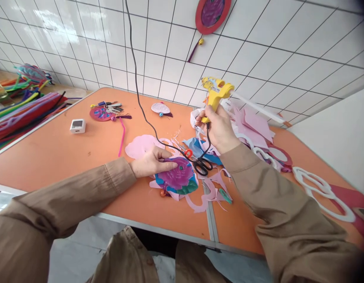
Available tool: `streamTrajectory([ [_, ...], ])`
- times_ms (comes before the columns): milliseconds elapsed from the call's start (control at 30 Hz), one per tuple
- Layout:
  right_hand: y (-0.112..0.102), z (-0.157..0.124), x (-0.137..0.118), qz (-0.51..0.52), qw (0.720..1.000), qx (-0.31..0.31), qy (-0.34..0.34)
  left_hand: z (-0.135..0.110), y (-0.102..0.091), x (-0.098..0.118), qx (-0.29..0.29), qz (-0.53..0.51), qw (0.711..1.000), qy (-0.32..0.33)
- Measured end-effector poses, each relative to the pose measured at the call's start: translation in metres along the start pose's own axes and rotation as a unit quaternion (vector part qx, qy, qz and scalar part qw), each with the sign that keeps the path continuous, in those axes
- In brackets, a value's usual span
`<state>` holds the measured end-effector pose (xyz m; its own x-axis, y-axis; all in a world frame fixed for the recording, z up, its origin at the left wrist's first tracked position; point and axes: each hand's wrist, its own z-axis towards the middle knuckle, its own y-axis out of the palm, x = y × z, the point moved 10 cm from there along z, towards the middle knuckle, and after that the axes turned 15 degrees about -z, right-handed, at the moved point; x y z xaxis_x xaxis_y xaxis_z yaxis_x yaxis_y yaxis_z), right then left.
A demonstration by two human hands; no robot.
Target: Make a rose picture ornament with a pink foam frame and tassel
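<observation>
My right hand (pixel 219 127) is closed round the grip of a yellow hot glue gun (pixel 216 94), held up above the table with a white glue stick (pixel 258 109) jutting out to the right. Its black cord (pixel 146 118) runs up the wall and loops across the table. My left hand (pixel 151 162) rests on the orange table (pixel 67 153), thumb and fingers pressing the left edge of a purple flower cutout with blue and green trim (pixel 177 177). Black-handled scissors (pixel 201 163) lie just right of that cutout.
Pink paper scraps (pixel 252 125) and white frame cutouts (pixel 320 188) litter the right side. A small white device (pixel 77 125), keys (pixel 111 107) on a round decorated disc and a pink pipe cleaner (pixel 122 135) lie at left. Bundled pipe cleaners (pixel 19 114) fill the far left. A red oval ornament (pixel 212 13) hangs on the tiled wall.
</observation>
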<state>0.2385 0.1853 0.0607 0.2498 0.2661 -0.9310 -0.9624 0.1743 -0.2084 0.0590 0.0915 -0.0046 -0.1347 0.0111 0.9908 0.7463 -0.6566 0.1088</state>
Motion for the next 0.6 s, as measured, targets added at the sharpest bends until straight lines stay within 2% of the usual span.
streamTrajectory([
  [67, 0.014, 0.003, 0.006, -0.010, 0.999, -0.006, 0.031, -0.002, 0.015, -0.001, -0.069, 0.002, 0.997, -0.015],
  [133, 0.036, 0.013, 0.006, -0.021, 0.998, -0.025, 0.051, -0.005, 0.024, -0.008, -0.101, -0.016, 0.993, -0.052],
  [233, 0.074, 0.042, -0.003, -0.049, 0.995, -0.053, 0.065, -0.006, 0.026, -0.028, -0.069, -0.116, 0.983, -0.126],
  [300, 0.100, 0.068, -0.014, -0.079, 0.993, -0.061, 0.060, -0.005, 0.021, -0.040, -0.024, -0.187, 0.971, -0.150],
  [367, 0.125, 0.093, -0.025, -0.117, 0.990, -0.069, 0.045, -0.004, 0.020, -0.045, -0.020, -0.226, 0.961, -0.156],
  [467, 0.166, 0.115, -0.029, -0.197, 0.975, -0.101, 0.012, -0.006, 0.025, -0.041, -0.086, -0.249, 0.952, -0.158],
  [533, 0.193, 0.114, -0.021, -0.259, 0.956, -0.133, -0.014, -0.009, 0.028, -0.035, -0.132, -0.255, 0.944, -0.165],
  [600, 0.216, 0.102, -0.005, -0.317, 0.932, -0.170, -0.037, -0.011, 0.027, -0.027, -0.147, -0.266, 0.938, -0.166],
])
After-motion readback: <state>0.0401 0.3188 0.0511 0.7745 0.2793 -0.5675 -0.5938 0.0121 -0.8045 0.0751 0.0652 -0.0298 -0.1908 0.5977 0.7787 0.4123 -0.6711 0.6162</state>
